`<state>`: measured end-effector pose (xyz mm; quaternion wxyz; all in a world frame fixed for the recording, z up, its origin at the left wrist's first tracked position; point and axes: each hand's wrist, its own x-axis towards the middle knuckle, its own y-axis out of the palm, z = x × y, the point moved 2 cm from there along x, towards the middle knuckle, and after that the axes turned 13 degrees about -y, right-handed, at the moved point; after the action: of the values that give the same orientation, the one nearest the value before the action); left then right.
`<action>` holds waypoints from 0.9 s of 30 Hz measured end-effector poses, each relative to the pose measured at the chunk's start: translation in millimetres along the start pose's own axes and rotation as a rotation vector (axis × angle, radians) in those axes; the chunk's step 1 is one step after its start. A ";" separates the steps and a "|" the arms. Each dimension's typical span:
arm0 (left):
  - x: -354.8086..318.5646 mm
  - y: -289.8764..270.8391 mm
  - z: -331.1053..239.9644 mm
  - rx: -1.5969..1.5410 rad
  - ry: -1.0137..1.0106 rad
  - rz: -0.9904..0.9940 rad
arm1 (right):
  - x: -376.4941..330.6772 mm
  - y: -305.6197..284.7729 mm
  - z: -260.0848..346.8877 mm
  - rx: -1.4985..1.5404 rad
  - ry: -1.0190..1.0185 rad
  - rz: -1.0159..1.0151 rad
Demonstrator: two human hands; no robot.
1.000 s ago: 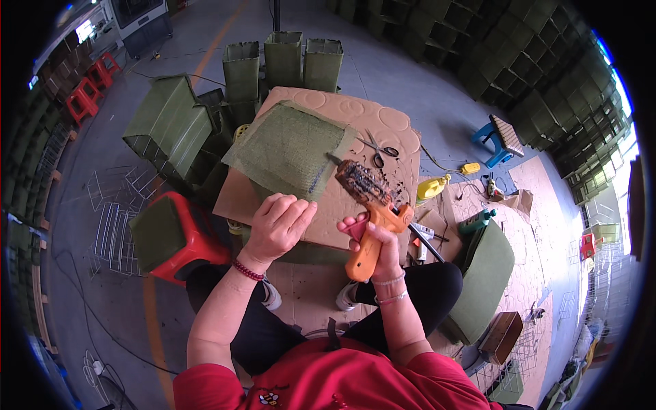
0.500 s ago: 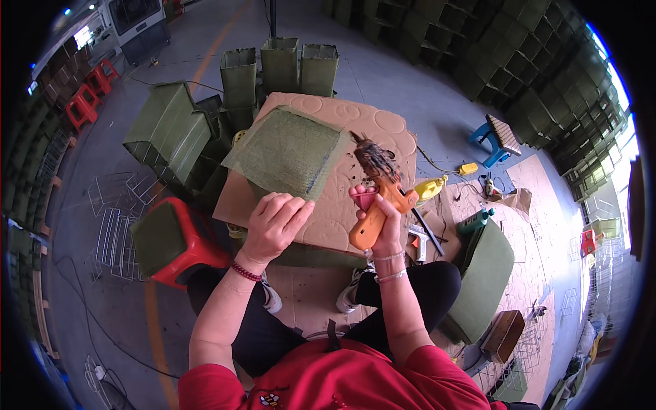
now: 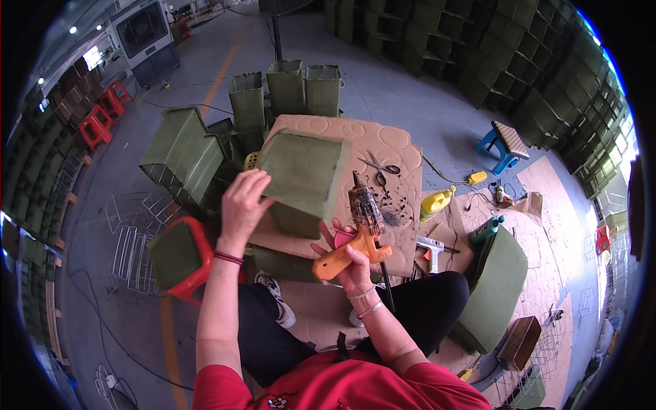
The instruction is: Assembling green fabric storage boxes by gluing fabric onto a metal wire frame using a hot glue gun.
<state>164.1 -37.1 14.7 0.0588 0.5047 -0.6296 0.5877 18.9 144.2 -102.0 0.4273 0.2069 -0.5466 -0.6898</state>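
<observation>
A green fabric-covered box [image 3: 301, 171] sits on the cardboard-topped table in front of me, its flat top and near side showing. My left hand [image 3: 242, 208] is closed at the box's left edge, thumb and fingers bent around it. In my right hand [image 3: 355, 270] is an orange glue gun [image 3: 335, 263], held by its handle, with fingers near the red trigger. Its dark, residue-caked nozzle end points away from me, just right of the box. Scissors [image 3: 381, 169] lie partly spread beyond the nozzle, near dark crumbs on the cardboard [image 3: 403, 239].
Several tall green boxes [image 3: 285, 85] stand behind the table. At left are a red stool [image 3: 198, 263] and wire frames [image 3: 130, 253]. On the right lie a yellow bottle [image 3: 436, 203], a white glue gun [image 3: 432, 251], a green bottle [image 3: 486, 229] and stacked green panels [image 3: 495, 294].
The glue gun has come nearer to me and left, uncovering the scissors. My left hand has shifted left along the box, whose near side now shows more. The whole view has tilted up slightly.
</observation>
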 end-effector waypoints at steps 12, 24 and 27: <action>-10.2 -5.6 -27.0 -0.161 -0.005 -0.010 | 6.8 -9.6 79.5 -0.366 -0.277 -0.087; 16.2 -6.1 -20.6 -0.368 -0.115 0.036 | -44.7 4.3 53.7 -0.725 -0.066 0.268; 18.3 -3.6 -23.6 -0.385 -0.118 -0.055 | -37.9 12.3 52.2 -0.767 -0.124 0.238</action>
<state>145.5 -27.8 36.5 0.1332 0.5349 -0.7186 0.4240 4.9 204.7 -80.9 0.5166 -0.0740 -0.2946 -0.8006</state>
